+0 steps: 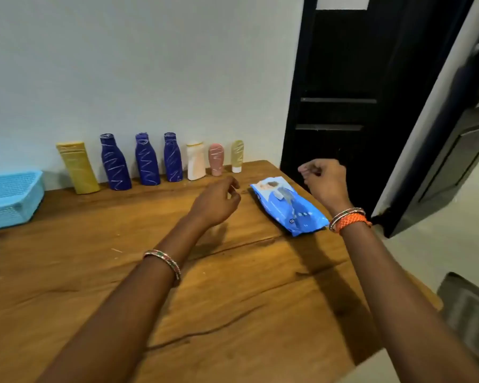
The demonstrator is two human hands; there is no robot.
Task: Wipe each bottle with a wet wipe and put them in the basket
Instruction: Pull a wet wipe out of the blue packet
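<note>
Several bottles stand in a row along the wall: a yellow bottle [78, 167], three dark blue bottles with white scribbles [115, 163] [147, 160] [173, 157], a white bottle [195, 161], a pink tube [215, 158] and a small olive tube [237, 156]. A blue wet wipe pack [288, 205] lies flat on the wooden table [233, 286]. The light blue basket [9, 197] sits at the far left. My left hand [216, 203] hovers just left of the pack, fingers loosely curled, holding nothing. My right hand [322, 181] is raised right of the pack, fingers curled shut, empty.
A black door [343, 106] stands behind the table's right corner. The table's right edge drops to a light floor [426, 244], with a grey mat [470, 305] at the lower right. A pale wall backs the bottles.
</note>
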